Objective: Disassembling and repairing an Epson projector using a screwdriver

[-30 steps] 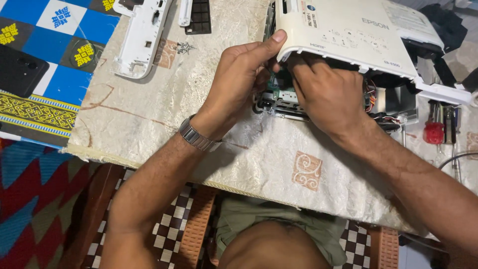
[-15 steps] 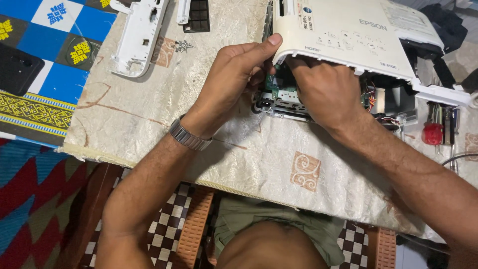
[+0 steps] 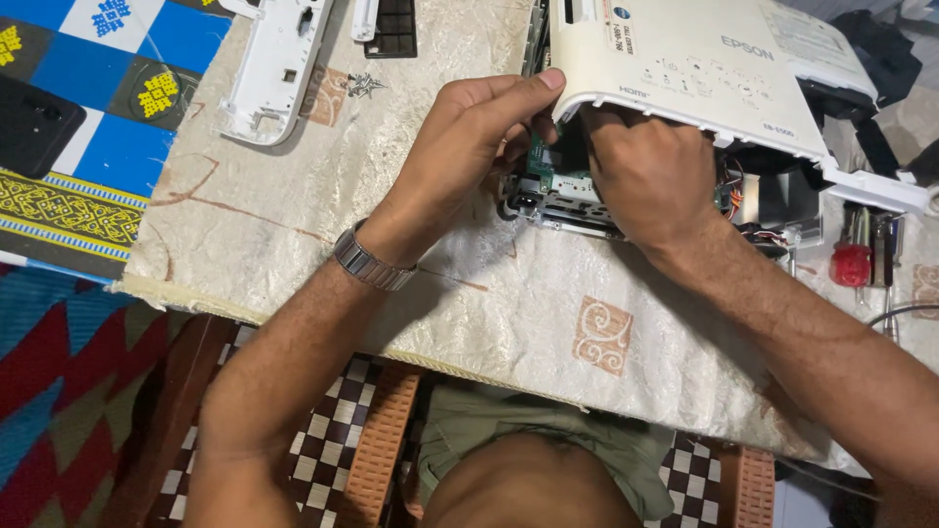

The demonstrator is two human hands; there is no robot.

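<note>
A white projector lies on the cloth-covered table with its top cover point(image 3: 685, 68) raised off the chassis point(image 3: 558, 200). A green circuit board point(image 3: 539, 158) and wiring show in the gap. My left hand point(image 3: 460, 147), a metal watch point(image 3: 372, 262) on its wrist, grips the cover's near left corner, thumb pressed on the rim. My right hand point(image 3: 650, 176) is pushed into the gap under the cover's front edge. Its fingers are curled out of sight inside, so what they touch is hidden.
A detached white plastic panel point(image 3: 279, 68) and a black grille piece point(image 3: 391, 27) lie at the back left, with a small metal part point(image 3: 364, 85) between them. Red-handled screwdrivers point(image 3: 851, 259) sit at the right. A black phone point(image 3: 34, 122) rests on the patterned blue cloth, far left.
Both hands stay at the projector's opened front edge. Only the camera view has shifted slightly.
</note>
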